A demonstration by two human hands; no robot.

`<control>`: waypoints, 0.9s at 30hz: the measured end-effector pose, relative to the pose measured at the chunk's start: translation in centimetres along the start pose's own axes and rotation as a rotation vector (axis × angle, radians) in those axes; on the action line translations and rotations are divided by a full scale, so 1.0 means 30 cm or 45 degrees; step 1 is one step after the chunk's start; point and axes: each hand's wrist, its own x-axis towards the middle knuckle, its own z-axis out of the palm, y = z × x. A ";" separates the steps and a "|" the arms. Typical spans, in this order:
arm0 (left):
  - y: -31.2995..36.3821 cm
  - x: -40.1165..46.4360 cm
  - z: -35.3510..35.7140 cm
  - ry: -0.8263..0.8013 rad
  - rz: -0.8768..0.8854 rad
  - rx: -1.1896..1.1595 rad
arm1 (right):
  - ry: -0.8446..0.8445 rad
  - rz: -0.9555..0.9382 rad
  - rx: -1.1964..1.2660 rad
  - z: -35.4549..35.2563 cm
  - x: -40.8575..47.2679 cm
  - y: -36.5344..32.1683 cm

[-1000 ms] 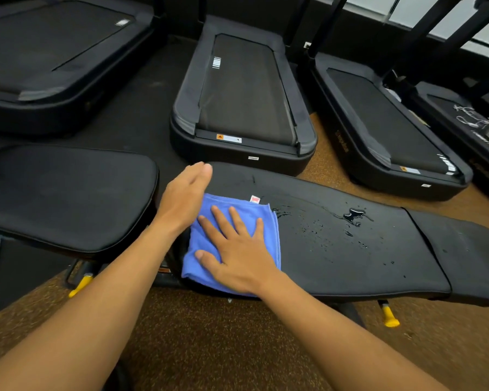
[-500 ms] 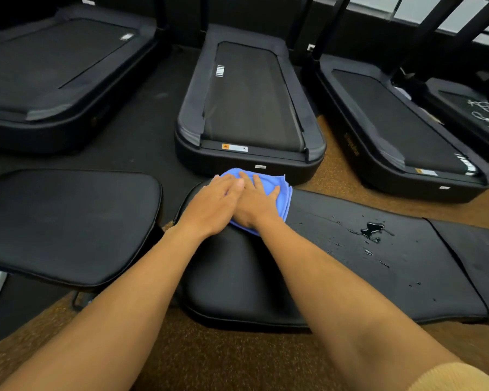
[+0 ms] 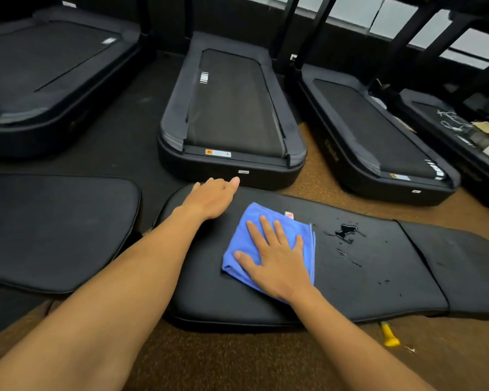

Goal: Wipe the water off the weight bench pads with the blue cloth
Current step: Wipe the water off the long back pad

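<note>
Since the last frame I've pulled the blue cloth [image 3: 268, 246] back from the bench pad [image 3: 364, 277] far edge to mid-pad; my right hand [image 3: 277, 261] presses it flat, fingers spread. My left hand [image 3: 212, 198] rests flat by the far-left corner. Water [image 3: 346, 231] sits just right of the cloth.

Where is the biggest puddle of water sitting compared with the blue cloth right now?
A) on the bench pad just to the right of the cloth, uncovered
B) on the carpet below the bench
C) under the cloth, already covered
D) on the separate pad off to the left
A: the puddle lies bare on the bench pad, just right of the blue cloth, which the right hand presses flat.
</note>
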 end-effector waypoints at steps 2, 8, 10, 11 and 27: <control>0.008 0.021 0.011 0.013 -0.003 0.057 | 0.003 -0.013 -0.004 0.009 -0.060 0.003; 0.003 0.037 0.010 0.068 -0.020 0.061 | -0.034 -0.038 -0.018 0.030 -0.219 -0.026; 0.005 0.047 0.009 0.081 -0.019 0.082 | -0.048 -0.030 -0.008 0.026 -0.228 -0.038; 0.006 0.055 0.009 0.086 -0.022 0.091 | -0.048 -0.024 -0.001 0.022 -0.216 -0.042; -0.033 0.179 0.038 0.213 0.042 0.239 | 0.010 0.127 0.075 -0.057 0.407 -0.067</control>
